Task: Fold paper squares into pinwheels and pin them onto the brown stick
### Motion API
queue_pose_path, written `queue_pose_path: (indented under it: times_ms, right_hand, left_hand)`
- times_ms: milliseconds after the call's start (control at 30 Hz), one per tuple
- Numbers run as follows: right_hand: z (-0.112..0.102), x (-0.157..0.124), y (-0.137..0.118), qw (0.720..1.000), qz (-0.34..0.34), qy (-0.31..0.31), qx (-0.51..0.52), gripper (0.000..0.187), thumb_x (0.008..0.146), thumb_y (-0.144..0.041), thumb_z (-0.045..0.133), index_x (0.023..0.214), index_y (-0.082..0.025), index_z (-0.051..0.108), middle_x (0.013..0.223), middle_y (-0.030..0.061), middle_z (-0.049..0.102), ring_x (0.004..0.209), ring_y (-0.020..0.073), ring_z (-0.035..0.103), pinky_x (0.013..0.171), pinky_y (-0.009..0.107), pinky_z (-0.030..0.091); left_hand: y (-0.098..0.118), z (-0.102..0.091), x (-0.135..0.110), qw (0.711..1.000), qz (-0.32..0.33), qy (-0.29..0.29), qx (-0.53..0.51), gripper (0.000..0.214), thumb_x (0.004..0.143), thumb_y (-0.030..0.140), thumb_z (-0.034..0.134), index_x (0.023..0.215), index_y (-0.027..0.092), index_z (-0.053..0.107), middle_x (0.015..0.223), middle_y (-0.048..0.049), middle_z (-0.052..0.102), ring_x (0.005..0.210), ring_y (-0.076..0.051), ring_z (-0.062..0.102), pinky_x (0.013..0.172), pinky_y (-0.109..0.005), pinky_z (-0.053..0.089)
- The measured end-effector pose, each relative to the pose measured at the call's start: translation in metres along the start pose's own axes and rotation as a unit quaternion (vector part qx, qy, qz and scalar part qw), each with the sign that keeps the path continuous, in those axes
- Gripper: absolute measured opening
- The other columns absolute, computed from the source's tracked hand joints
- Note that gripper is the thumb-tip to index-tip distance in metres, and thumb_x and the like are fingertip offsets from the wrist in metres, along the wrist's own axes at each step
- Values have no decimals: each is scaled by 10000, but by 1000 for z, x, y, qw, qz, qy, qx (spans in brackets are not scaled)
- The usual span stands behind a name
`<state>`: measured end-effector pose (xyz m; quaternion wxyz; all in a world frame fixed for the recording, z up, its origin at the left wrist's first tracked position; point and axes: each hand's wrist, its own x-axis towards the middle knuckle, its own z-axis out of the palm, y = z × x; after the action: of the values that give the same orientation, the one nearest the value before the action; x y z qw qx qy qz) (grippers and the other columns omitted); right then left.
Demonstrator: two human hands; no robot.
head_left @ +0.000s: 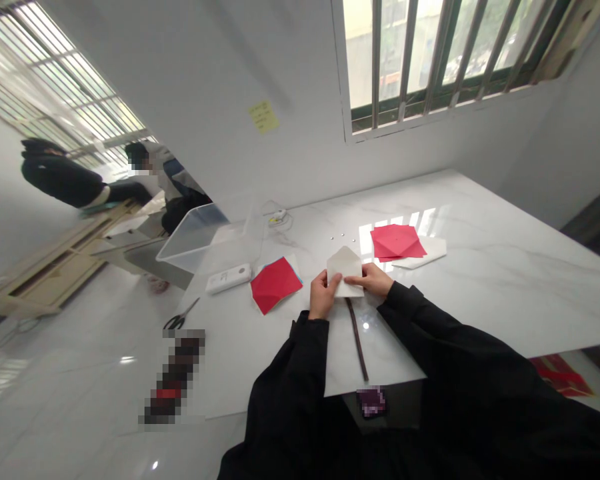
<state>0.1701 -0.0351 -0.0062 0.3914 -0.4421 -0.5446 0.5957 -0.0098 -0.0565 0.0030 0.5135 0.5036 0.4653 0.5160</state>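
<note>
A cream paper envelope, its pointed flap facing up, is held between both hands above the table. My left hand grips its left side, thumb on the front. On the right side, my right hand holds it too, its thumb lying across the lower part. Below the envelope a thin dark brown strip lies on the tabletop. Several tiny shiny pieces sit beyond it. To the right are red paper sheets partly over a white envelope; to the left lies more red paper.
A white marbled table stands against the wall. At its left are a clear plastic bin, a white box-shaped device, and black-handled scissors. A yellow note is on the wall. Two people are at the far left.
</note>
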Motion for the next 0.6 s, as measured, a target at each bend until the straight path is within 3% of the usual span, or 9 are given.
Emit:
queue_pose_path:
  times_ms: [100,267,600]
  right_hand:
    - [-3,-2,-2,999,12,-32,4,503,606,-515,891,867,-101,774,847,91,777,755,212,693,729,318,548]
    - [-5,-4,-4,999,22,-50,-1,500,621,-503,885,903,-104,783,901,98,791,809,236,717,796,350,567]
    - [-9,-5,-6,996,15,-79,-47,520,647,-508,861,953,-95,785,921,99,794,808,243,717,749,323,550]
  left_hand:
    - [-1,-2,2,999,-14,23,-34,433,765,550,787,902,147,705,825,-41,732,710,-162,641,656,-257,498]
    - [-5,-9,8,994,-3,79,-70,406,712,512,840,864,159,711,792,-14,714,698,-136,632,674,-241,500]
    - [1,-13,6,994,-40,67,-81,505,648,461,880,1034,167,739,1017,-76,767,816,-177,703,706,-272,551]
